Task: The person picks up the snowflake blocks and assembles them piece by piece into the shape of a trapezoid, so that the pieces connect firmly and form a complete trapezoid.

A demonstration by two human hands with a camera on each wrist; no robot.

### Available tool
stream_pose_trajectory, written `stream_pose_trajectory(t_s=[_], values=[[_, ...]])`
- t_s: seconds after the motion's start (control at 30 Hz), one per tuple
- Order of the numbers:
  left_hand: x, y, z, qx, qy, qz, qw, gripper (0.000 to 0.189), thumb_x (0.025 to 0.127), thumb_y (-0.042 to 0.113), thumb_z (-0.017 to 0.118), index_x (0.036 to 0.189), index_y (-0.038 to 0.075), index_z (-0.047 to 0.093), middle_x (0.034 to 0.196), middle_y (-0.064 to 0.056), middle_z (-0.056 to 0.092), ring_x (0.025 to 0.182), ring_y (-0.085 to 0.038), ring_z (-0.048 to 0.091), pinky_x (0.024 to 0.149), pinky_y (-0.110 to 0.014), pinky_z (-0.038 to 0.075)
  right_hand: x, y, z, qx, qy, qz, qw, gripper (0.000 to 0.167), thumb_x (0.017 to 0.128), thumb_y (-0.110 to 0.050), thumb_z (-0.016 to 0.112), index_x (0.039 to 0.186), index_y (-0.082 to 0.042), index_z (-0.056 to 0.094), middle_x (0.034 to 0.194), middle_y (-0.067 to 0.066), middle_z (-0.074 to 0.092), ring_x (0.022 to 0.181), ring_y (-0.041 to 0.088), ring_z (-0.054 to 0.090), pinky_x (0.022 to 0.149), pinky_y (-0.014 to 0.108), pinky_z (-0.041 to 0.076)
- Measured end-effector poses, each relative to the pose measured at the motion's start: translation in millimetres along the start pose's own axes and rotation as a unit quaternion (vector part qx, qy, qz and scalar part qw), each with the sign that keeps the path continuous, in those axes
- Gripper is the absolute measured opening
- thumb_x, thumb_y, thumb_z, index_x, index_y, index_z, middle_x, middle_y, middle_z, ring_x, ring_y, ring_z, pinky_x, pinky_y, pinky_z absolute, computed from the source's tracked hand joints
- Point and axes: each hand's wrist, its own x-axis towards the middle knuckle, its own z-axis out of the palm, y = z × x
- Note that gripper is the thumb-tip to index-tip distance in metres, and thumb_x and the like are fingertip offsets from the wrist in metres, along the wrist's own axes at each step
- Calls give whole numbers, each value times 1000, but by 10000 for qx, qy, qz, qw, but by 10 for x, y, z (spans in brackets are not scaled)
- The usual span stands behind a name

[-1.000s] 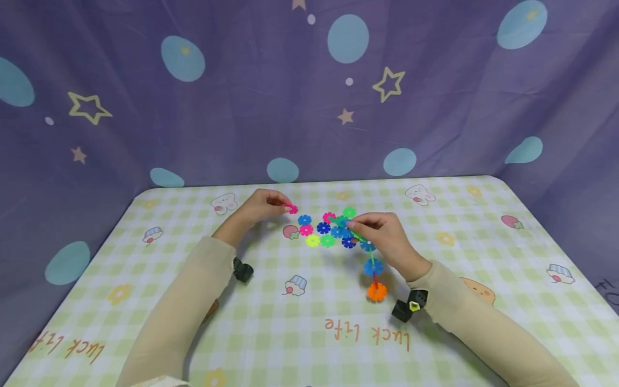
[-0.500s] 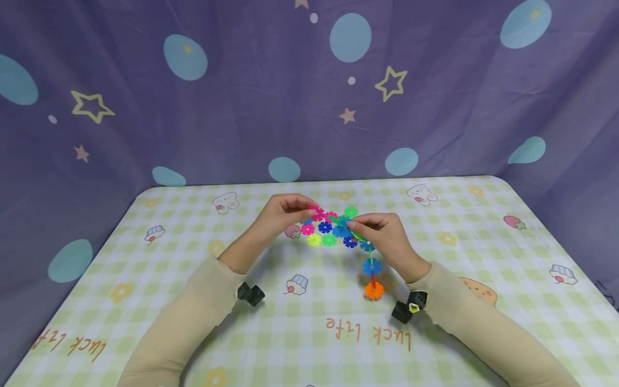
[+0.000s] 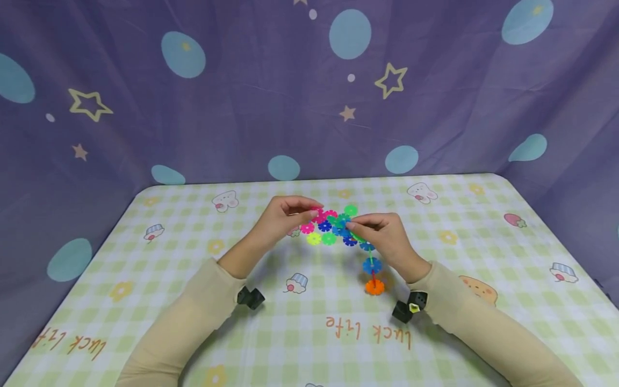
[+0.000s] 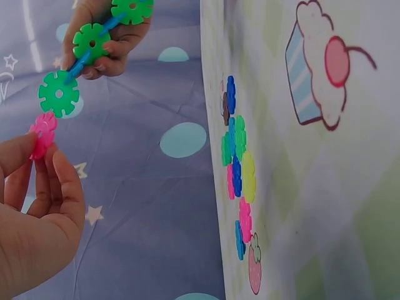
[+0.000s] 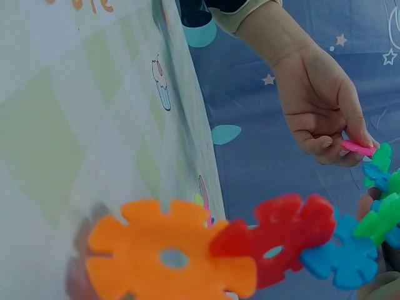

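Note:
My left hand (image 3: pixel 276 223) pinches a pink notched snowflake disc (image 4: pixel 44 133) between thumb and fingers. The disc's edge sits right at the green end disc (image 4: pixel 59 94) of a chain of interlocking discs. That chain is gripped by my right hand (image 3: pixel 387 235), seen behind the green discs in the left wrist view. Green and blue discs alternate along the part near the left hand. From the right hand the other end slopes down toward the tabletop, through a blue disc (image 3: pixel 372 265) and a red disc (image 5: pixel 294 219) to an orange disc (image 5: pixel 140 240).
Several loose discs lie on the table below the hands, among them a yellow disc (image 3: pixel 314 238) and a green disc (image 3: pixel 329 238). The checked tablecloth (image 3: pixel 309 338) covers the table, and a purple curtain (image 3: pixel 300 107) hangs behind it.
My left hand has moved right with the pink disc, from left of the loose discs to the chain's end. My right hand stays nearly in place, holding the chain.

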Motion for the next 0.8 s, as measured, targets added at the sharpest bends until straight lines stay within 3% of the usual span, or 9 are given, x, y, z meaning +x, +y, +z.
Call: stream_pose_trajectory(t_s=[0.3,0.47,0.8], values=[[5,17,27,196,62,45,9998,20,89,9,65,106,-2,69,99,-6,71,83,-17,64,70,-24,53,-1,-6,-1,-154,-82,-37,9998,18,85,-9,70,90,7,72,84,-3,72,73,12,66,69,26,55],[6,21,30,370,19,235,9990,20,89,7,64,106,-4,69,102,-10,70,83,-24,63,66,-23,52,0,5,-2,-199,-103,-101,9997,17,85,-9,70,91,7,72,85,-3,72,73,12,66,68,26,55],[6,9,54,490,104,539,9973,18,89,6,65,104,-2,70,98,-17,69,73,-16,64,60,-23,51,0,-4,-4,-353,-69,-175,9992,15,86,-10,70,89,4,73,85,2,72,71,12,65,66,26,54]])
